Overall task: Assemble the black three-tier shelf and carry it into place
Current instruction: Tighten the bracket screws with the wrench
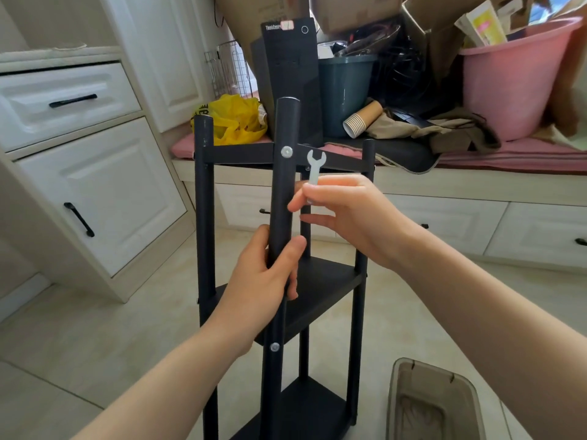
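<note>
Pink tub [508, 90] holding cardboard [516, 9] beyond my fingers, left fingers [291, 285] curled round shelf post [286, 128], right fingers [305, 200] pinching wrench [316, 165]

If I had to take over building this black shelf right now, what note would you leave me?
Left hand: grips the front post between the top and middle tiers.
Right hand: pinches the wrench, held upright beside the post, not on a bolt.
Shelf: stands upright on the floor, with three tiers in place.
Done: the top bolt and the lower bolt sit in the front post.
Left: probably tighten the bolts, then carry the shelf into place.
</note>
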{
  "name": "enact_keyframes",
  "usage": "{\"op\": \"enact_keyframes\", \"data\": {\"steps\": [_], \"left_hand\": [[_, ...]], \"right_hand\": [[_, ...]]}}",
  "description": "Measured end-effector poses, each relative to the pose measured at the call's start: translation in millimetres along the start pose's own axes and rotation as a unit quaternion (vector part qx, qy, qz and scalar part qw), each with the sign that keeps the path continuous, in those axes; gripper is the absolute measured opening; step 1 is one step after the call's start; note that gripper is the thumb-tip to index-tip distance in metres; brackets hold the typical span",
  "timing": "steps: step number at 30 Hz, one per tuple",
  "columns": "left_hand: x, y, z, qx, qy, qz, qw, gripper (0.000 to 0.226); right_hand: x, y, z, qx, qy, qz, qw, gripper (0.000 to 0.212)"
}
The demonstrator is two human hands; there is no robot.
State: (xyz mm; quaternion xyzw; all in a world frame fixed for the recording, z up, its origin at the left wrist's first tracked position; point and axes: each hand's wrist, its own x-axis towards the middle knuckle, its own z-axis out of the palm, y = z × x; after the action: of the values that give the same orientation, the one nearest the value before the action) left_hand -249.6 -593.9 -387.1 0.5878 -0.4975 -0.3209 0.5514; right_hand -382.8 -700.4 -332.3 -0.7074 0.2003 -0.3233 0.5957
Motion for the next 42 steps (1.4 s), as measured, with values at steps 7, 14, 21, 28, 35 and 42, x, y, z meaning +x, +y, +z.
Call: {"op": "enact_keyframes", "data": {"steps": [7, 14, 21, 28, 35, 42], "left_hand": [[2.5, -2.7, -2.6, 0.010, -0.015, 0.043, 0.999, 0.018], [-0.2, -1.3, -1.4, 0.010, -0.037, 0.064, 0.997, 0.028], [-4.2, 0.8, -3.1, -0.024, -0.073, 0.060, 0.995, 0.015], [-3.0, 0.3, -4.4, -0.045, -0.077, 0.046, 0.995, 0.022], [4.3, 0.4, -9.6, -0.020, -0.075, 0.024, 0.997, 0.031], [6.8, -1.3, -18.8, -0.017, -0.087, 0.005, 0.996, 0.027]], "right_hand": [[2.1, 4.4, 0.3, -0.212, 0.066, 0.065, 0.973, 0.026], [0.0, 12.0, 4.4, -0.247, 0.028, 0.107, 0.963, 0.025], [2.8, 10.5, 6.1, -0.216, 0.054, 0.112, 0.968, 0.026], [1.4, 1.7, 11.4, -0.152, 0.066, 0.119, 0.979, 0.027], [0.9, -3.0, 12.1, -0.089, 0.064, 0.149, 0.983, 0.023], [8.3, -1.7, 15.5, -0.074, 0.073, 0.145, 0.984, 0.022]]}}
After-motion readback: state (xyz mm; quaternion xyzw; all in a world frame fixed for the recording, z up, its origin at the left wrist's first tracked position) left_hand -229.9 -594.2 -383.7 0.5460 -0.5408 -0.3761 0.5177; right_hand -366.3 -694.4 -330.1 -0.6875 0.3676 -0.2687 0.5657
